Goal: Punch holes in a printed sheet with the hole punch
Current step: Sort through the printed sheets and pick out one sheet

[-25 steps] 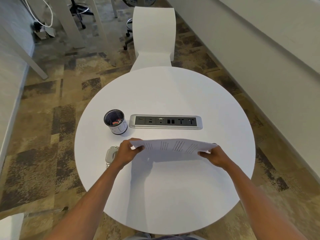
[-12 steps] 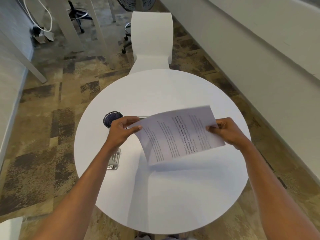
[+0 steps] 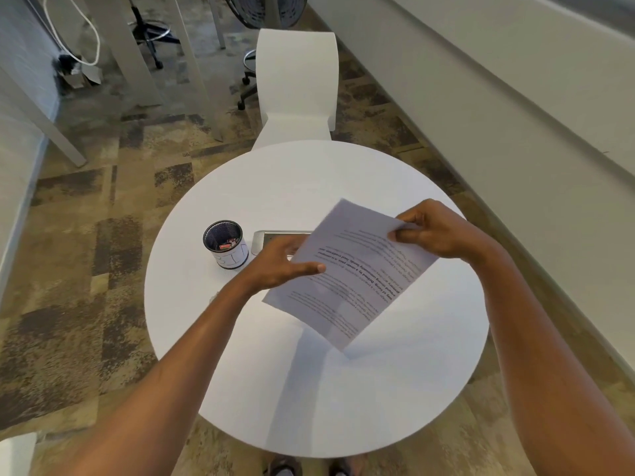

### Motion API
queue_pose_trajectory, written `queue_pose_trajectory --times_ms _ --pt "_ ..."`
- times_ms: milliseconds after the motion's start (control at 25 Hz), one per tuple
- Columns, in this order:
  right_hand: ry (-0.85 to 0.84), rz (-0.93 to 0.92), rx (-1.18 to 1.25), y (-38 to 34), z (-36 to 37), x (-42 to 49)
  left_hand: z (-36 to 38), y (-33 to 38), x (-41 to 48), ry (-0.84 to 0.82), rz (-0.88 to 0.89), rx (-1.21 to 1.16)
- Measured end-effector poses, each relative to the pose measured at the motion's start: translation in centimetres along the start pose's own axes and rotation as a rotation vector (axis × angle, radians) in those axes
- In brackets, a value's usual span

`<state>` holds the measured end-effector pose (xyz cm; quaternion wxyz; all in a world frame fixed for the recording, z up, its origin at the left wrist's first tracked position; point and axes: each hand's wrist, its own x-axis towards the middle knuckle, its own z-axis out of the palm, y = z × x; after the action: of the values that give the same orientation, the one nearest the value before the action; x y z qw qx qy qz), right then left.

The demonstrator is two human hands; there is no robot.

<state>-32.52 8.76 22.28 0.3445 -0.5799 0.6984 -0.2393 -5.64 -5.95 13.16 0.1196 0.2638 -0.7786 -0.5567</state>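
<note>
Risk: the printed sheet (image 3: 347, 273) is held in the air, tilted diagonally over the tabletop (image 3: 343, 400), so w/ only light edge holds it could slip or crease. Hole punch isn't visible now, prob. hidden under the left forearm, so lining up is a blind reach. Right hand (image 3: 436, 231) pinches the upper right edge, grip closed on paper. Left hand (image 3: 281, 266) supports the left edge, thumb on top, fingers extended.

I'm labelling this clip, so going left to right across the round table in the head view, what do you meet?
Mesh cup → left hand → printed sheet, held above the table → right hand. The power strip is mostly hidden behind the hand and sheet, so I left it out.
</note>
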Motion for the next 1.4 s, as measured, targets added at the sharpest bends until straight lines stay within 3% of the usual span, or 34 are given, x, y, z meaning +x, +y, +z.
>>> queue_pose_trajectory --times_ms 80,200,320,440,600,720,800,960,1200,1400 --pt "-0.016 -0.022 0.125 -0.2 0.0 0.1 0.7 -0.2 -0.1 0.006 -0.012 -0.093" --pt "0.094 -0.023 0.387 1.7 0.3 -0.7 1.3 -1.0 -0.8 0.121 -0.055 -0.245" --pt "0.082 0.084 0.66 5.0 2.9 -1.9 1.5 -1.7 -1.5 0.25 -0.073 -0.382" --pt "-0.052 0.166 0.527 5.9 7.7 -1.6 1.8 -1.9 -1.7 0.299 -0.06 -0.451" --pt "0.117 0.2 0.33 6.1 11.0 -0.1 2.1 -2.3 -1.9 0.23 -0.066 -0.375" --pt "0.212 0.219 0.184 6.6 10.8 0.6 1.8 -3.0 -1.7 0.226 -0.027 -0.063" --pt "0.257 0.237 0.166 6.9 10.7 0.8 1.6 -3.0 -1.5 0.255 0.005 0.074" --pt "0.283 0.254 0.221 7.3 10.8 0.7 1.6 -2.5 -1.0 0.255 0.056 0.081" --pt "0.176 0.298 0.139 9.0 12.7 0.4 2.0 -4.1 -1.1 0.237 -0.098 0.103" --pt "0.249 0.279 0.173 10.0 13.1 0.4 1.8 -5.0 -1.4 0.285 -0.119 0.058"
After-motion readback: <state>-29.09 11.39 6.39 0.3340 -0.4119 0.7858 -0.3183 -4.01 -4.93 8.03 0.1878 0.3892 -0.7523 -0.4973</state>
